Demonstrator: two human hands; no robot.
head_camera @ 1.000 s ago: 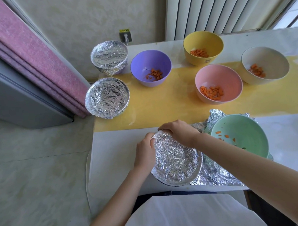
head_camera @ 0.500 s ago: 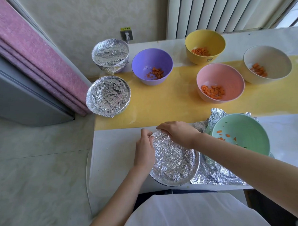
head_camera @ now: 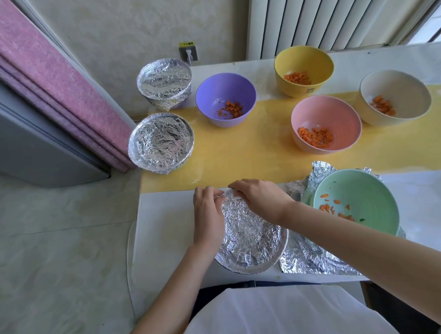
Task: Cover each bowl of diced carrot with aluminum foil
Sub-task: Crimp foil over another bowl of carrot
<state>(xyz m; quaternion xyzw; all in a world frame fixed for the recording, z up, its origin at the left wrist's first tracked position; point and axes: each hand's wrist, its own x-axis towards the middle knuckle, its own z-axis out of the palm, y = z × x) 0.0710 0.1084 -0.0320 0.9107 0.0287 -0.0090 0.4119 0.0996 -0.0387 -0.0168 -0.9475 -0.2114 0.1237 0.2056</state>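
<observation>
Well, left hand (head_camera: 208, 217) and right hand (head_camera: 260, 200) fingers (head_camera: 240, 185) curled, a pinch on the far rim of the foil-covered bowl (head_camera: 252, 240).

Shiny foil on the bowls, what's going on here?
A person is covering bowls of diced carrot. Their left hand and right hand pinch the foil at the far rim of the foil-wrapped round bowl nearest them. A foil-covered bowl at the back left and another foil-covered bowl in front of it are done. Five are uncovered: the purple bowl, yellow bowl, pink bowl, cream bowl, and the green bowl, which sits on a loose foil sheet.
</observation>
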